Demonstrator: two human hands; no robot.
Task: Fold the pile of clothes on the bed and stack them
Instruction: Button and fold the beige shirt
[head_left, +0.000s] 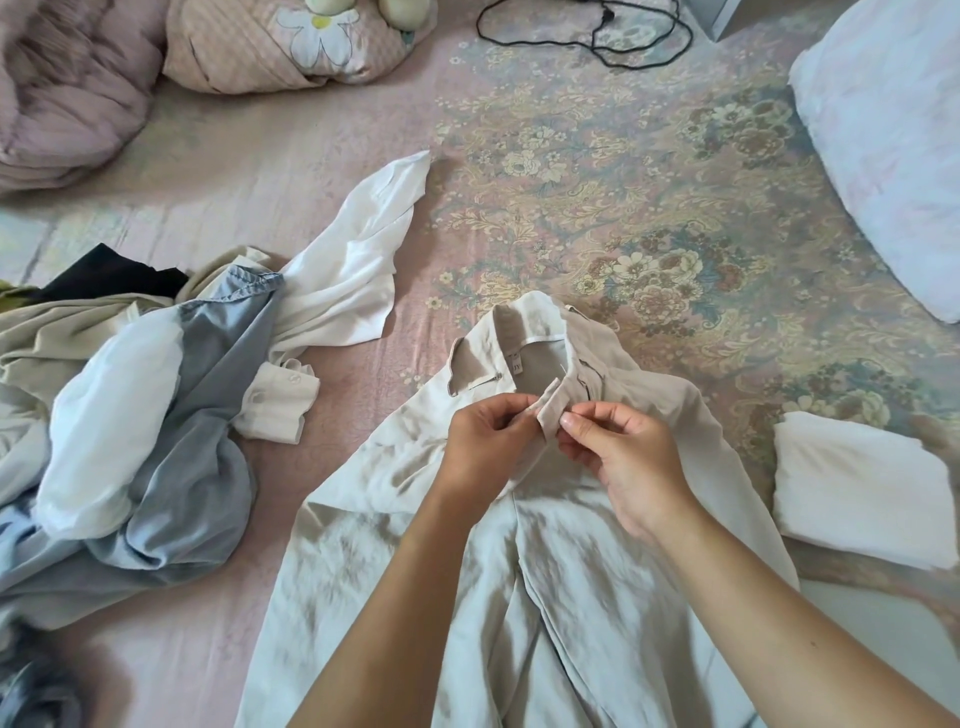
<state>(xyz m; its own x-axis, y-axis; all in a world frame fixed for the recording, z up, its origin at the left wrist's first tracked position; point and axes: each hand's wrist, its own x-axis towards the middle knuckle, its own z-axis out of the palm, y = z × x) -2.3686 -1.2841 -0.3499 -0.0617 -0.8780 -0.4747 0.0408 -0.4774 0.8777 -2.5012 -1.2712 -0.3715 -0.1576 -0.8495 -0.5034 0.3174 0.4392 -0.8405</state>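
Head view: both hands meet at the front of a beige shirt (519, 571) spread on the bed (597, 171), collar pointing away from the person. Left hand (483, 447) pinches the shirt's placket edge btwn thumb and fingers; right hand (618, 462) pinches the same strip from the other side, fingers curled, tips nearly touching the left's (looks like the top-button area, but the button itself can't be made out). The collar (530, 322) stands open just beyond the fingertips, a small label inside it. Well to the left of the left hand lies the unfolded pile (135, 415): grey-blue, white, cream and black pieces tangled together, w/ a white sleeve (363, 249) trailing out toward the middle of the bed. Just right of the right hand, beside the shirt's shoulder, sits a folded white item (857, 493). Far beyond the hands: a black cable (587, 31), a pink quilt (72, 88) at far left, a white pillow (893, 140) at far right.
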